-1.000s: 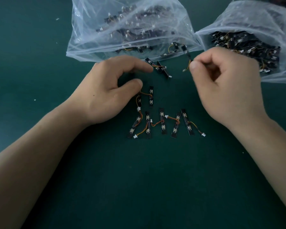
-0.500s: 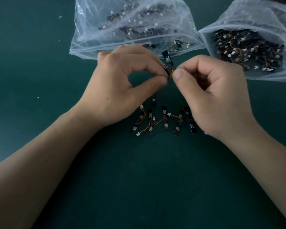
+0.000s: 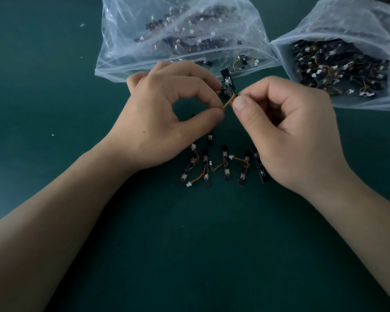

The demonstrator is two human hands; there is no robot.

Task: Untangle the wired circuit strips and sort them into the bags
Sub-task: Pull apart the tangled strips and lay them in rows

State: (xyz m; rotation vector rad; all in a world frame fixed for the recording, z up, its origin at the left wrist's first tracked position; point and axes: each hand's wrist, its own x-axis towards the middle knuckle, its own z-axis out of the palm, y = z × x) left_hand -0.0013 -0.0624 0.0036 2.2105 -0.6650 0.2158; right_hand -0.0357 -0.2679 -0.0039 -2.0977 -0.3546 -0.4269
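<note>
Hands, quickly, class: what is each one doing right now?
Left hand: closed, pinching the wire of a circuit strip.
Right hand: closed, pinching the same wire's other end.

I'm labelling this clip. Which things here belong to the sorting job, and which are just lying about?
Job: held wired strip, left hand, right hand, loose strips, left bag, right bag.
Lying about: white specks on the green table.

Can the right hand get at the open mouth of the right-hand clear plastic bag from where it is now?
Probably yes. The right hand sits just near of the right-hand clear plastic bag, with nothing between them, but its grip is shut on the orange-wired black circuit strip, shared with the left hand.
</note>
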